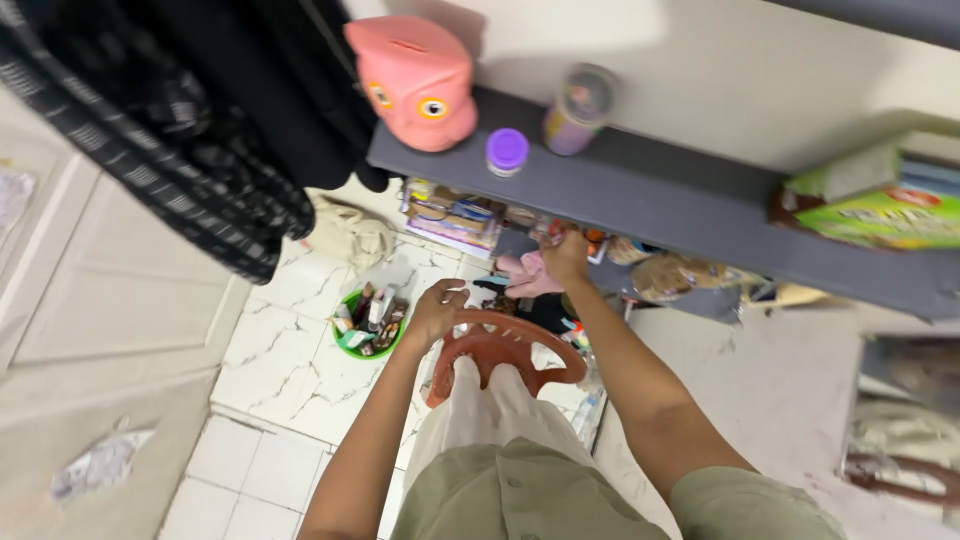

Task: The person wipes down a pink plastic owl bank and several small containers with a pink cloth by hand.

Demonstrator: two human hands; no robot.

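Looking straight down here; the left hand (437, 310) is curled over the top rail of a reddish-brown plastic chair back (505, 358), fingers wrapped round the rail at its left end, so it's gripping the chair; a pale cloth (487, 405) hangs through the middle of that chair back. The right hand (567, 255) is reaching further out, under the front edge of the grey shelf (660, 205), fingers bunched closed on a pink cloth (532, 275) that droops just below the fist; that pink cloth sits among a cluttered lower level under the shelf, next to a stack of books (455, 215).

On the shelf itself: a pink owl-faced money box (415, 82) at the left end, a small purple lid (507, 150) just beside it near the front edge, a clear round tub (578, 108) further back, and green boxes (875, 205) toward the right end. Down on the white marble-look floor tiles (285, 360) there's a green basket (368, 325) stuffed with tubes and bottles, just left of the left hand; dark checked clothing (170, 130) hangs over the top left corner.
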